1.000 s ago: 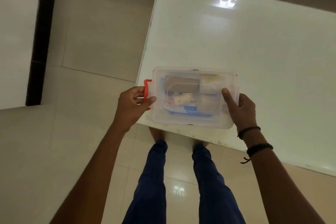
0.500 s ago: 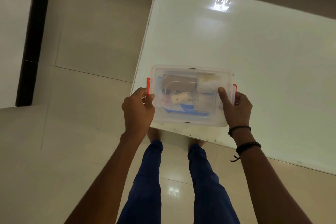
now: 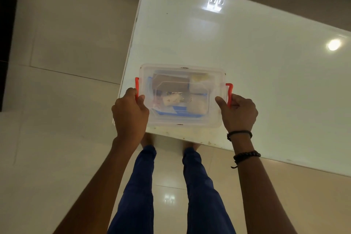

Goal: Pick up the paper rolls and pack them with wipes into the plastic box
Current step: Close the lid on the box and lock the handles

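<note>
A clear plastic box (image 3: 182, 71) with its lid on sits at the near left corner of the white table (image 3: 247, 59). Through the lid I see a brown pack, pale paper rolls (image 3: 199, 81) at the right and a blue-and-white wipes pack (image 3: 171, 112) near the front. My left hand (image 3: 131, 114) grips the box's left end, fingers on the orange latch (image 3: 136, 89). My right hand (image 3: 237, 112) grips the right end, thumb on the lid and fingers against the right orange latch (image 3: 229, 93).
The table's left and near edges run close beside the box. Glossy beige floor tiles (image 3: 66, 43) lie to the left and below. My legs in blue trousers (image 3: 201, 186) stand right under the near table edge.
The left orange latch, sticking out a second ago, now lies folded against the box under my left fingers. My right hand has come onto the right latch. The box stays on the table corner.
</note>
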